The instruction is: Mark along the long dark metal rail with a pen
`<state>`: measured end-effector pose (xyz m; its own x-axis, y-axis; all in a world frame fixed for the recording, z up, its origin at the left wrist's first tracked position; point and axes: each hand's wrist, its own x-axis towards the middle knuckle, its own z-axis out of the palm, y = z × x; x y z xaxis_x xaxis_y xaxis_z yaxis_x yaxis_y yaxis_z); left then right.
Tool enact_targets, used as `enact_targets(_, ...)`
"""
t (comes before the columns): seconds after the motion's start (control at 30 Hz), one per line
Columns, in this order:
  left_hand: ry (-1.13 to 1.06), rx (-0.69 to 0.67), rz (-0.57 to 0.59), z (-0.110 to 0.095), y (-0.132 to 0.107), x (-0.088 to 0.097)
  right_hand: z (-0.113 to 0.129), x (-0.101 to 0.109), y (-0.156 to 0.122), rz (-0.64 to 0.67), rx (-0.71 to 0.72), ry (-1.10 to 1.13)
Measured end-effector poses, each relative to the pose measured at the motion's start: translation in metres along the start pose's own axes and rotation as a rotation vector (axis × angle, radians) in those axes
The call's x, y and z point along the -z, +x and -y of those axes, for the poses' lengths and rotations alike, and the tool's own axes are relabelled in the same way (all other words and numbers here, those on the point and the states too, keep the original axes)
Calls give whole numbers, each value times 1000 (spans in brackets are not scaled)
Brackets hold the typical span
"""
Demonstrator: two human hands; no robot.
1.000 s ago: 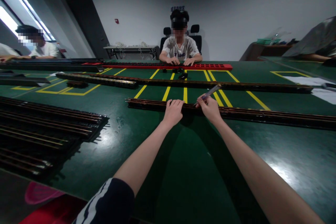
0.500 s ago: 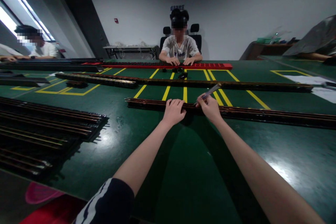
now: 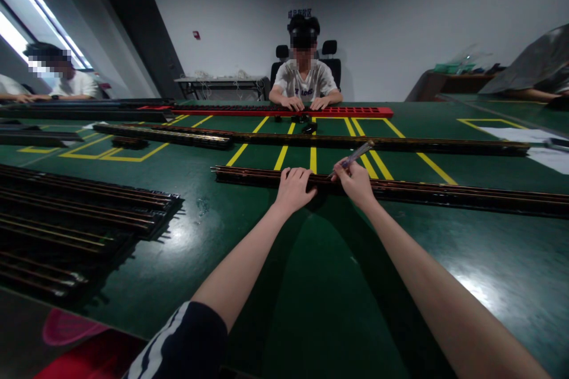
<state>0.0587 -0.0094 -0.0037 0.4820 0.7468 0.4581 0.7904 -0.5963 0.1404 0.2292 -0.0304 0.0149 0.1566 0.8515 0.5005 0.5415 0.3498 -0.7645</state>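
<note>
A long black rail with copper-coloured strips along it lies across the green table in front of me. My left hand is closed over the rail near its left end, fingers over the far side and thumb on the near side. Just to the right, my right hand grips a slim screwdriver with a clear handle. The tool is tilted, handle up to the right, and its thin tip points down at the rail between my hands. Whether the tip touches a part there is too small to tell.
More black rails are stacked at the left. Another long rail lies beyond mine. A red slotted bar lies before a co-worker seated opposite. Yellow tape lines mark the table. White paper lies at the right.
My left thumb has shifted very slightly to the right. The screwdriver, my right hand and the rail look the same.
</note>
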Motion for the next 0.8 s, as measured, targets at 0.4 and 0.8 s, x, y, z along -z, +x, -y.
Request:
enact_targets(0.4,47,9,-38,-1,0,-4,-2,0,0,-3,18,-19)
enact_targets(0.8,71,50,-33,-7,-1,0,5,0,-1,4,-1,-14)
